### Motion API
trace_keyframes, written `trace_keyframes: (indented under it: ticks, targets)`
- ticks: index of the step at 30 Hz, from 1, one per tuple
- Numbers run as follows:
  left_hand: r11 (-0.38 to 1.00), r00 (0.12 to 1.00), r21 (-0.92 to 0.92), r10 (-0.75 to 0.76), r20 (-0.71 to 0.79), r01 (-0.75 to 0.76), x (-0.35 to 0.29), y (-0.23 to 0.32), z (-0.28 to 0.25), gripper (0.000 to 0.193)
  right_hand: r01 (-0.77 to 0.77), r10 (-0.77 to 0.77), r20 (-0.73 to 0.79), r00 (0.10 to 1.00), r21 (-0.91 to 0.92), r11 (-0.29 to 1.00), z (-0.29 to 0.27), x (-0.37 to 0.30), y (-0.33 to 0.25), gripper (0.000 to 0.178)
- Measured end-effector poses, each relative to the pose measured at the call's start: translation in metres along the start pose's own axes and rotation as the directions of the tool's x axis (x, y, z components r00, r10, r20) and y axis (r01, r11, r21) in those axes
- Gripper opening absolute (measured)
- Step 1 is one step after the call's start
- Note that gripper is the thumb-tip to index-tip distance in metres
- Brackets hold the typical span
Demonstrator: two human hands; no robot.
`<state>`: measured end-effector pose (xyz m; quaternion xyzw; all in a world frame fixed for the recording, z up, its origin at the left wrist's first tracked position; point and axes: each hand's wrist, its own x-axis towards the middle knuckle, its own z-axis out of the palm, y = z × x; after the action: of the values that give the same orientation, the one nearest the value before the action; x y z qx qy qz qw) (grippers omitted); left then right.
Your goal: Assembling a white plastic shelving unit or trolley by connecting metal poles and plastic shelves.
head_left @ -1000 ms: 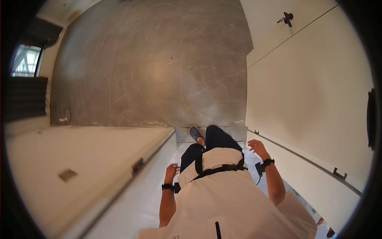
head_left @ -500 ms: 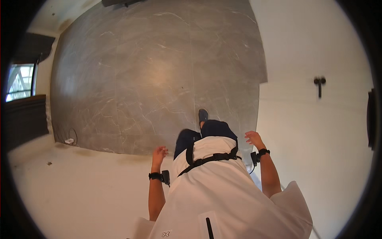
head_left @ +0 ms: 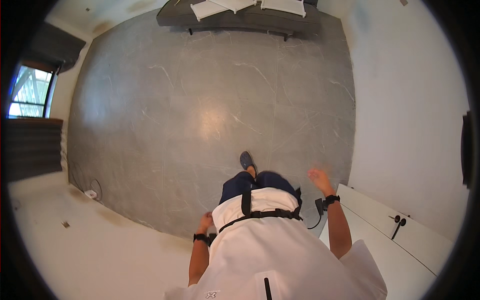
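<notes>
My left hand [head_left: 205,220] hangs low beside my hip with nothing in it, its fingers loosely curled, a black band on the wrist. My right hand [head_left: 318,176] swings out to the right, fingers apart and empty, also with a black wrist band and a small black device with a cable below it. I stand on a grey marble-patterned floor [head_left: 210,110], one dark shoe [head_left: 246,160] stepping forward. My white shirt and black chest strap fill the lower middle.
A white wall [head_left: 405,125] runs along the right, with a white door [head_left: 400,235] and its black handle [head_left: 398,224] at lower right. A dark bench with white panels [head_left: 240,12] stands far ahead. A window [head_left: 27,92] lies at the left, a white wall at lower left.
The view has turned and moved out onto the open floor; the white door slid to the lower right. My left hand dropped behind my hip; my right hand swung outward.
</notes>
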<state>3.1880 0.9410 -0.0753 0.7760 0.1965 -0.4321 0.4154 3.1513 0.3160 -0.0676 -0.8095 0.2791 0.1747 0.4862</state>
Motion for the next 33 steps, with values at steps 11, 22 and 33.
trace_keyframes:
  ticks: [11,22,33]
  targets:
    - [0.943,0.918,-0.091,0.286,-0.274,-0.320,0.280,0.541,-0.263,0.024,-0.475,0.414,0.299,0.860,0.169,0.864,-0.022,0.369,-0.221,0.028]
    - [0.977,0.978,-0.075,-0.196,0.070,0.201,0.480,0.700,-0.374,0.028,-0.306,0.278,0.149,0.949,0.228,0.924,-0.132,0.786,-0.546,0.032]
    - [0.992,0.997,0.105,0.072,0.016,-0.073,0.821,1.032,-0.552,0.023,-0.296,0.288,0.108,0.951,0.060,0.953,-0.133,1.083,-0.702,0.041]
